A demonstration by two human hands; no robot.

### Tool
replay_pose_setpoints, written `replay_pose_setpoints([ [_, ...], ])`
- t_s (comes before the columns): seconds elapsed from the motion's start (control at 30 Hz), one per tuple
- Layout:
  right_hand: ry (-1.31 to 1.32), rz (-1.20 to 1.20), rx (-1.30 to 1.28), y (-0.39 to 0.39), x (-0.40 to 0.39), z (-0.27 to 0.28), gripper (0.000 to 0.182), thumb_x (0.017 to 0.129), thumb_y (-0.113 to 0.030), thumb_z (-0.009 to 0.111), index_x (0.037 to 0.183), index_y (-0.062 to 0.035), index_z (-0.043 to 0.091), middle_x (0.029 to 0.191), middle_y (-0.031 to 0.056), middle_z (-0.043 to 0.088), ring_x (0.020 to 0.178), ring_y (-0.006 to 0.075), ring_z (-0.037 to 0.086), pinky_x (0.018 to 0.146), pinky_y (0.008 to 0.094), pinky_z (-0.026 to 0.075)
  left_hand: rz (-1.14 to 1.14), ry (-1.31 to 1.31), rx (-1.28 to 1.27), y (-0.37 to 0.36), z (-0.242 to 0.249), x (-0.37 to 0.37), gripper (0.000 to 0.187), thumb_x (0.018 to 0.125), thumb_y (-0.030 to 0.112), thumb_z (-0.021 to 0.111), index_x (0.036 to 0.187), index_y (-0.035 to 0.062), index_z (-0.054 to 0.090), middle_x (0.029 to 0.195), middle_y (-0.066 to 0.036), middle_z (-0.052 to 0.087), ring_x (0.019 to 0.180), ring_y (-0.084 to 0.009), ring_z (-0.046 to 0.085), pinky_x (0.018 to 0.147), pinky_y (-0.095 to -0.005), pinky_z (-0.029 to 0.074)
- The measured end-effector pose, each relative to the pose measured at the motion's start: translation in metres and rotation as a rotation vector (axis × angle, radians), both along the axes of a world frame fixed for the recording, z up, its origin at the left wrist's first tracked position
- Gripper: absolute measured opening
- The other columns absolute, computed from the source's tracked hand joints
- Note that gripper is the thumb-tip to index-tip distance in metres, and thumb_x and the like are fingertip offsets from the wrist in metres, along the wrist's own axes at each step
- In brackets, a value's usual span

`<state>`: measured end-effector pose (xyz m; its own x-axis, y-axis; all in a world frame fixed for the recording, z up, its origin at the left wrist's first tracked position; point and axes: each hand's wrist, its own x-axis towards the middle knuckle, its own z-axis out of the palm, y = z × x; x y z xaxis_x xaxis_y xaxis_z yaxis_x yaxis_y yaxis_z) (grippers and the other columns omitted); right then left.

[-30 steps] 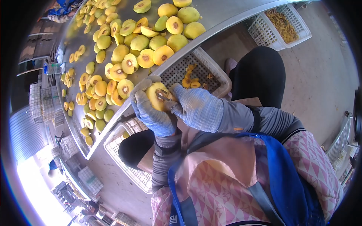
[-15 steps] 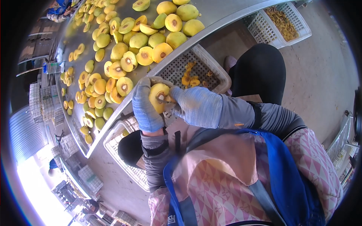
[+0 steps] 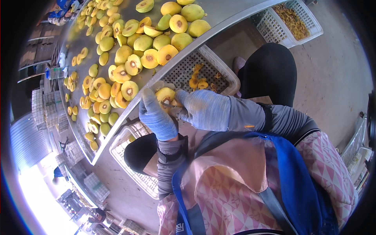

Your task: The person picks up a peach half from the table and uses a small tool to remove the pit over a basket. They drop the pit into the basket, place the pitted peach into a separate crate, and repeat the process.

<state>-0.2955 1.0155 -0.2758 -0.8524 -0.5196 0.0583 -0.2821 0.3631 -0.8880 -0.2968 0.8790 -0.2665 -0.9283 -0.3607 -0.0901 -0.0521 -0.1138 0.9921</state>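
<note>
My left hand (image 3: 156,117), in a blue-grey knit glove, is closed around a halved yellow peach (image 3: 165,94), with its cut face and brown centre turned up. Close beside it, my right hand (image 3: 205,109), gloved alike, has its fingers wrapped around a small tool with a thin metal blade (image 3: 167,105). The blade lies against the centre of the peach half; the rest of the tool is hidden by the fingers. Both hands are above the table's front edge, near a grey perforated crate (image 3: 231,76) holding a few orange peach scraps.
Many halved peaches (image 3: 150,58) lie on the metal table (image 3: 231,11), some cut side up. A white crate (image 3: 270,31) of brownish scraps stands at the upper right. Another white crate (image 3: 145,178) is below the table's near corner, beside my knee.
My left wrist has swung slightly to the right and the peach half has turned in its grip. The blade now shows across the fruit's centre. My right hand has barely moved.
</note>
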Motion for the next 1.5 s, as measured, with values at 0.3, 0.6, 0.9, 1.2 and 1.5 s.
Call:
replay_pose_setpoints([
  [0.3, -0.053, 0.032, -0.189, 0.000, 0.002, -0.004, 0.026, 0.093, -0.025, 0.055, 0.099, 0.0001, 0.056, 0.079, 0.0215, 0.061, 0.069, 0.0382, 0.062, 0.058, 0.0430, 0.049, 0.010, 0.013, -0.081, -0.001, 0.000, 0.003, 0.036, 0.095, 0.028, 0.053, 0.101, -0.0063, 0.063, 0.085, -0.014, 0.068, 0.073, -0.0186, 0.064, 0.065, -0.0271, 0.053],
  [0.6, -1.242, 0.416, -0.569, 0.017, -0.021, -0.003, 0.035, 0.097, -0.036, 0.051, 0.096, -0.0018, 0.058, 0.068, 0.0018, 0.059, 0.055, 0.0200, 0.057, 0.056, 0.0364, 0.050, -0.087, 0.163, -0.184, -0.002, -0.004, 0.010, 0.027, 0.091, 0.019, 0.059, 0.103, -0.0047, 0.062, 0.091, -0.014, 0.068, 0.080, -0.0165, 0.062, 0.073, -0.0283, 0.052],
  [0.9, -0.005, -0.020, 0.047, -0.001, 0.006, -0.003, 0.034, 0.095, -0.037, 0.052, 0.101, -0.0036, 0.056, 0.075, 0.0217, 0.063, 0.069, 0.0406, 0.063, 0.059, 0.0475, 0.050, 0.039, 0.125, -0.351, -0.004, -0.012, 0.014, 0.019, 0.090, 0.011, 0.060, 0.103, -0.0031, 0.062, 0.091, -0.011, 0.068, 0.080, -0.0154, 0.061, 0.074, -0.0280, 0.051],
  [1.2, 0.009, -0.033, 0.119, -0.001, 0.003, -0.002, 0.035, 0.096, -0.035, 0.051, 0.110, -0.0029, 0.057, 0.077, 0.0242, 0.062, 0.073, 0.0427, 0.062, 0.063, 0.0486, 0.050, -0.016, 0.058, -0.157, -0.007, -0.016, 0.008, 0.022, 0.090, 0.015, 0.060, 0.101, -0.0034, 0.065, 0.083, -0.009, 0.068, 0.070, -0.0091, 0.057, 0.062, -0.0212, 0.047],
  [1.5, -0.152, 0.023, -0.099, 0.004, -0.002, -0.009, 0.038, 0.096, -0.034, 0.048, 0.095, 0.0020, 0.062, 0.077, 0.0264, 0.063, 0.075, 0.0428, 0.063, 0.066, 0.0487, 0.049, -0.039, 0.131, -0.283, -0.010, -0.018, 0.013, 0.018, 0.090, 0.012, 0.061, 0.100, 0.0010, 0.070, 0.093, -0.005, 0.066, 0.072, -0.0078, 0.057, 0.061, -0.0213, 0.047],
])
